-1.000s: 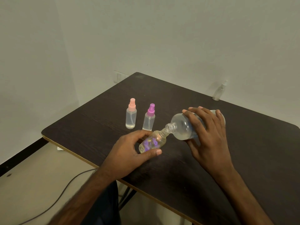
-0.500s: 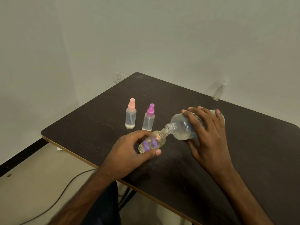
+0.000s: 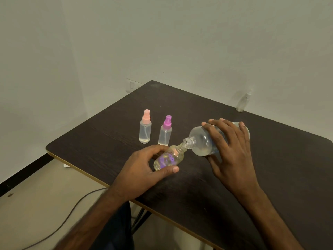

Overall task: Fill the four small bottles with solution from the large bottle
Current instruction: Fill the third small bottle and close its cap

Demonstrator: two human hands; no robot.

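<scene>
Dark wood table (image 3: 288, 168) is carrying everything.

Large clear bottle (image 3: 201, 139) is sitting tipped nearly horizontal above the table, uncapped. Its mouth is pointing left and down and meeting the neck of the small open bottle (image 3: 168, 159). A little clear liquid is pooling along its lower side.

Right hand (image 3: 232, 152) is gripping the large bottle from above, with spread fingers curling round the body.

Left hand (image 3: 142, 170) is gripping the small open bottle, thumb on the near side and fingers behind. That bottle is tilting, neck up and to the right, with purple showing on or through it. Can't tell if its base is touching the table.

Behind the left hand, two capped spray bottles are standing upright side by side, not touching. The pink-capped bottle (image 3: 145, 129) is on the left and the purple-capped bottle (image 3: 165, 133) on the right, both holding clear liquid.

The small clear bottle (image 3: 243, 101) is standing at the far table edge by the wall, well apart. Fill level too blurry to tell.
</scene>
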